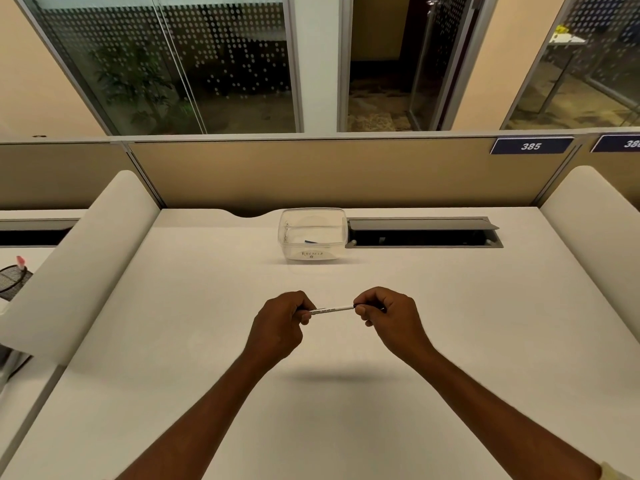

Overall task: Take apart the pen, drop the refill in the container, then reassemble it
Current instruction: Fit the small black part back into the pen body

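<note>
A thin white pen (332, 309) with dark print is held level above the white desk (207, 341), one end in each hand. My left hand (282, 322) is closed around its left end. My right hand (388, 317) pinches its right end, where a dark tip piece shows between the fingers. Both ends of the pen are hidden inside my fingers. A clear plastic container (312, 233) with a handwritten "Recycle" label stands at the back of the desk, straight beyond the hands. A small dark item lies inside it.
An open cable tray (424, 233) with a raised grey flap sits right of the container. Tan partition walls bound the desk at the back, and rounded white dividers (86, 258) rise on both sides. A black mesh pen cup (14, 280) stands on the neighbouring desk at far left.
</note>
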